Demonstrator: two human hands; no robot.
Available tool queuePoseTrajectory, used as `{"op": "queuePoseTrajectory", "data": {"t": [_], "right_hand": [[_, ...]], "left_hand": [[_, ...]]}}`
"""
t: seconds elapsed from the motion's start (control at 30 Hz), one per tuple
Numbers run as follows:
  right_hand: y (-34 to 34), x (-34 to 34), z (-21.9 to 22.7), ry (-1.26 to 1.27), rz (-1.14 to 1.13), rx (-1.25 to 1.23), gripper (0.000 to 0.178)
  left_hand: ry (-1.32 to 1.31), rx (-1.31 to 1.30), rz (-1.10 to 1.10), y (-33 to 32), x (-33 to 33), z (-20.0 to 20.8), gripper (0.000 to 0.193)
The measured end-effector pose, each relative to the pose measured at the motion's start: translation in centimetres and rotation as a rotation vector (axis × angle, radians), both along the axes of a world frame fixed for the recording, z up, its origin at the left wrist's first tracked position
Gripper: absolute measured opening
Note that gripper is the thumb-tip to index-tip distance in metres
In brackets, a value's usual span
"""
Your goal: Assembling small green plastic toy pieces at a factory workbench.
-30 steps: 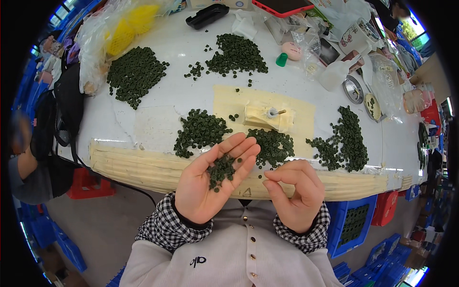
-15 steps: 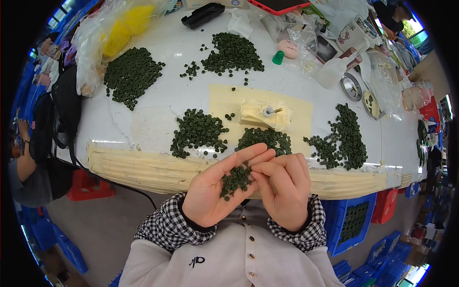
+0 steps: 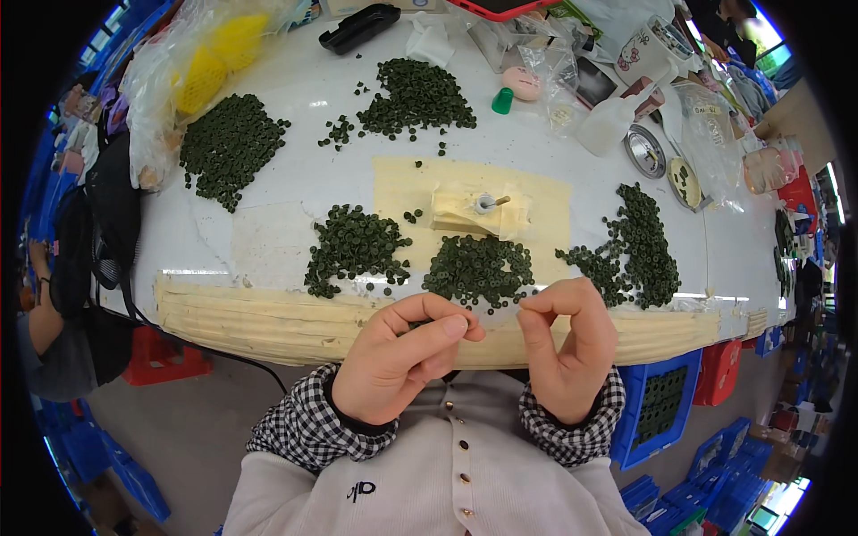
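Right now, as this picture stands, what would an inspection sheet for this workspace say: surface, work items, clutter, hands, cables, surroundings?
Surface: white table, yellowish wrapping along its front edge.
Work items: small dark green pieces in five main piles, some strays; pale block with a pin.
Clutter: yellow netting in clear plastic, black tray, green cap.
Hands: left hand curled, a little green showing inside; right hand with thumb and forefinger close together, any piece between unclear.
Cables: dark cord below the left front edge.
Surroundings: red stool, blue crate, another person's arm at left.
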State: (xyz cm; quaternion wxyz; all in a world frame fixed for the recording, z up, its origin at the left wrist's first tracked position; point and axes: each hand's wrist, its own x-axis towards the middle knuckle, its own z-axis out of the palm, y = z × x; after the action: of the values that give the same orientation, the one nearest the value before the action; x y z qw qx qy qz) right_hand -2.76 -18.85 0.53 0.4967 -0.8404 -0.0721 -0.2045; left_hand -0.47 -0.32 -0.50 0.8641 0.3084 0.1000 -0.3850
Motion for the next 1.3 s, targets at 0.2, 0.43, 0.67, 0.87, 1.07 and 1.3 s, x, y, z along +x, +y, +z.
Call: {"op": "queuePoseTrajectory", "data": {"t": [0.2, 0.43, 0.67, 0.87, 1.07, 1.3], "right_hand": [[-2.8, 0.4, -0.9, 0.045, -0.053, -0.424, 0.013], [-2.0, 0.8, -1.6, -0.002, -0.025, -0.559, 0.014], [-1.8, 1.0, -1.4, -0.016, -0.043, -0.487, 0.015], [-0.2, -0.1, -1.2, -0.004, -0.044, -0.044, 0.015], [0.6, 0.0, -0.3, 0.028, 0.102, 0.102, 0.023], [1.0, -0.4, -0.5, 0.158, 0.1, 0.353, 0.021]], "left_hand": [[0.0, -0.038, 0.05, 0.7, 0.3, -0.1, 0.015], [-0.015, 0.039, 0.043, 0.6, 0.2, 0.0, 0.019], [-0.024, -0.008, 0.038, 0.7, 0.3, -0.6, 0.019], [-0.035, 0.004, 0.026, 0.4, 0.3, -0.3, 0.019], [-0.073, 0.027, 0.049, 0.0, 0.0, -0.2, 0.017], [-0.115, 0.11, 0.071, -0.5, -0.2, -0.2, 0.015]]}}
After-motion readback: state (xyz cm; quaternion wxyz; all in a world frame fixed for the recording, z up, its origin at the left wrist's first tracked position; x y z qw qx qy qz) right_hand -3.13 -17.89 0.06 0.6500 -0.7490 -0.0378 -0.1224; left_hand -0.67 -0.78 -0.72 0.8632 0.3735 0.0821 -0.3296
